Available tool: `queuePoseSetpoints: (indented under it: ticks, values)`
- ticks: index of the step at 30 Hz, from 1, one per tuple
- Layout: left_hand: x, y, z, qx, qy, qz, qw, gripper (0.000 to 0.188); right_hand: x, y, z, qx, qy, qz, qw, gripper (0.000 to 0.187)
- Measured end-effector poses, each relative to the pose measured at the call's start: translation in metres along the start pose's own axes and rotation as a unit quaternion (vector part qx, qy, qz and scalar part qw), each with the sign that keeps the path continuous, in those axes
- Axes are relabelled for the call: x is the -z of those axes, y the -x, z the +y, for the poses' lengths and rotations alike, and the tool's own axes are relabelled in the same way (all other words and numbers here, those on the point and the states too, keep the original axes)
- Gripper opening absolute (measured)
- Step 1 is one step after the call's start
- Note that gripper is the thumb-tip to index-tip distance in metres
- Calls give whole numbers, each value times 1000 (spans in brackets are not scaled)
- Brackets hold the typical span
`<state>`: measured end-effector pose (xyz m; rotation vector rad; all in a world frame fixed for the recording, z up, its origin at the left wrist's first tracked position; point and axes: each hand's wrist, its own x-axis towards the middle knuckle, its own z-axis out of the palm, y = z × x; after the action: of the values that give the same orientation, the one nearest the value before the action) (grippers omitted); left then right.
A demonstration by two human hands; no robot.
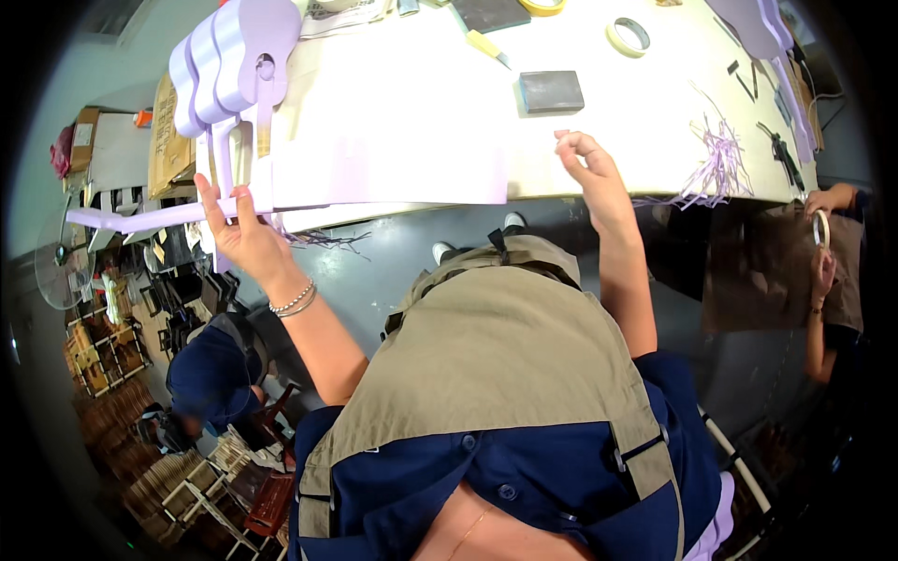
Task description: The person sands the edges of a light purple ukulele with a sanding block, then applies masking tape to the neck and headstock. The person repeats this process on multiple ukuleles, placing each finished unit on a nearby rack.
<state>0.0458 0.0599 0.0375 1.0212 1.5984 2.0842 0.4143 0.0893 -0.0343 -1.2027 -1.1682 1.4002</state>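
My left hand [245,234] is closed around the neck of a lilac ukulele or small guitar [393,178], its first fingers stretched across the neck. The neck points left, and the flat lilac body side lies along the table's near edge. My right hand [599,182] is raised over that edge, right of the lilac body and apart from it. Its thumb and forefinger are drawn together; whatever is between them is too small to make out. Beyond it lies a dark grey block [552,92]. Several lilac guitar bodies [238,65] stand stacked behind my left hand.
On the white table [402,84] lie a yellow-handled cutter knife [486,47], a tape roll [629,37] and a heap of thin lilac strips [716,164]. At right, another person's hands [821,252] hold a ring. Another person in dark blue [215,369] is at lower left, near racks.
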Motion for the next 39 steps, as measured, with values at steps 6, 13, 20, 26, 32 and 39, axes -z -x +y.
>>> queuePoseSetpoints:
  ticks: [6,13,20,26,32,39]
  values:
    - [-9,7,11,-15,-9,-28,999,51,-40,-4,-18,35,63,-117,991,17]
    - [-24,16,24,-33,-13,-36,999,50,-70,-14,-29,151,252,-20,956,26]
    - [-27,15,20,-48,-15,-31,998,49,-74,-13,-48,110,481,59,868,39]
    - [-14,10,12,-28,3,-3,1000,52,-12,-31,-3,44,276,124,952,38]
    - [3,8,3,-4,-16,9,1000,53,53,-29,54,42,467,187,863,35]
    - [13,12,-10,2,-82,65,995,68,76,-41,81,112,568,186,794,47]
